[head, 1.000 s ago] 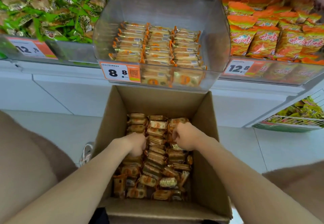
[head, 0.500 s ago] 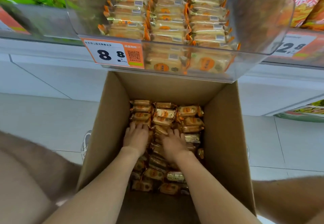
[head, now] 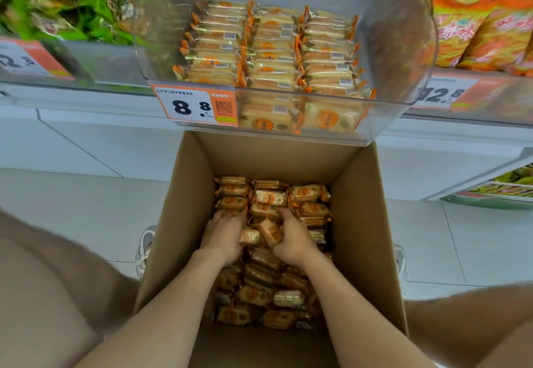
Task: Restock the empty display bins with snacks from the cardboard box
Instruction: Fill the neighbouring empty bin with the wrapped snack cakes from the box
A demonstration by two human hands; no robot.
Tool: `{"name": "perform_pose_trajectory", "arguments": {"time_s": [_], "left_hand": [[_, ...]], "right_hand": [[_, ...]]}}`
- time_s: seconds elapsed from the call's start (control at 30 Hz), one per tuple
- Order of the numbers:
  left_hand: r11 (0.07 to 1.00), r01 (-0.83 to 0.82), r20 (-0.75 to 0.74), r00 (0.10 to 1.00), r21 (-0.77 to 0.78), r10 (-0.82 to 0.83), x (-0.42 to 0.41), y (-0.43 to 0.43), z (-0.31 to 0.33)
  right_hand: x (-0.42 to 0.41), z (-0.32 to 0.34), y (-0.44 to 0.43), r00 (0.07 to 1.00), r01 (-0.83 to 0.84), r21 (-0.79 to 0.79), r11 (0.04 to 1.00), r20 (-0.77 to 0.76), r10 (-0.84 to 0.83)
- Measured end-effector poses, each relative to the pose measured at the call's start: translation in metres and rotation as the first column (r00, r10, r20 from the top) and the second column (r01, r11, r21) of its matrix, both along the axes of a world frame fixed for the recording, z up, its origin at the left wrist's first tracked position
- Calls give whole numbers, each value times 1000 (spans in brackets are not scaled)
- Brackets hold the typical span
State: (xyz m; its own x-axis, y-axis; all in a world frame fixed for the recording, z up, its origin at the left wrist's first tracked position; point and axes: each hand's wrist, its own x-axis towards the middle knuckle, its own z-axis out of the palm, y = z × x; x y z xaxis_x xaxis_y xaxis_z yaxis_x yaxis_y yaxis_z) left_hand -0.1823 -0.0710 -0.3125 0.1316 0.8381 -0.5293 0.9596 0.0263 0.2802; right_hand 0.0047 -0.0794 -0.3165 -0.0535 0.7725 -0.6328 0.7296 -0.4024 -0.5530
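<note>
Scooping up a batch between two hands is the step here. The left hand point(head: 222, 238) has its fingers curled down into the pile, and the right hand point(head: 294, 242) curls the same way round a tilted packet. Both grip a small cluster of snack packets point(head: 261, 233) squeezed between them, about the middle of the cardboard box point(head: 363, 223). More packets lie in rough rows toward the box's far wall and in a looser jumble toward its near wall.

The wrappers look glossy and likely slip, so an even inward squeeze from both sides probably serves better than a pull from above. A modest handful that stays flat and aligned will be easier to set down in order than a big one.

The display bin point(head: 409, 50) sits just above the box, its front edge overhanging the box's far wall, with a price label point(head: 196, 105) at its front left corner. It already holds three neat rows of the same packets standing on edge. The lift should therefore rise straight up first, then go forward over the bin's front edge. The batch would best be placed in line with those rows, not dropped in.
</note>
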Motion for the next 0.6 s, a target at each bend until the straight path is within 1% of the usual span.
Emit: {"name": "perform_pose_trajectory", "arguments": {"time_s": [0.03, 0.1, 0.2, 0.37, 0.43, 0.47, 0.53, 0.6], "left_hand": [[1000, -6, 41, 999, 17, 5, -1, 2, 7], [999, -44, 170, 985, 11, 42, -2, 5, 21], [997, -44, 310, 951, 57, 24, -2, 11, 41], [984, -76, 465, 885, 163, -9, -2, 14, 84], [984, -62, 533, 846, 166, -36, -2, 15, 107], [988, -44, 557, 829, 151, -49, -2, 16, 120], [993, -8, 589, 805, 121, -65, -3, 19, 150], [994, 15, 627, 775, 110, -81, -3, 20, 184]], "right_hand": [[4, 8, 1, 1000, 16, 33, 999, -8, -16], [12, 27, 2, 999, 23, 110, 994, -39, -19], [22, 60, 4, 995, -62, 206, 977, -60, 76], [34, 118, 16, 959, -275, 305, 912, 15, 284], [33, 145, 19, 915, -396, 328, 858, 64, 398], [32, 158, 19, 899, -429, 335, 839, 74, 431], [31, 184, 19, 893, -441, 359, 823, 87, 441], [33, 210, 18, 886, -456, 436, 776, 142, 441]]}}
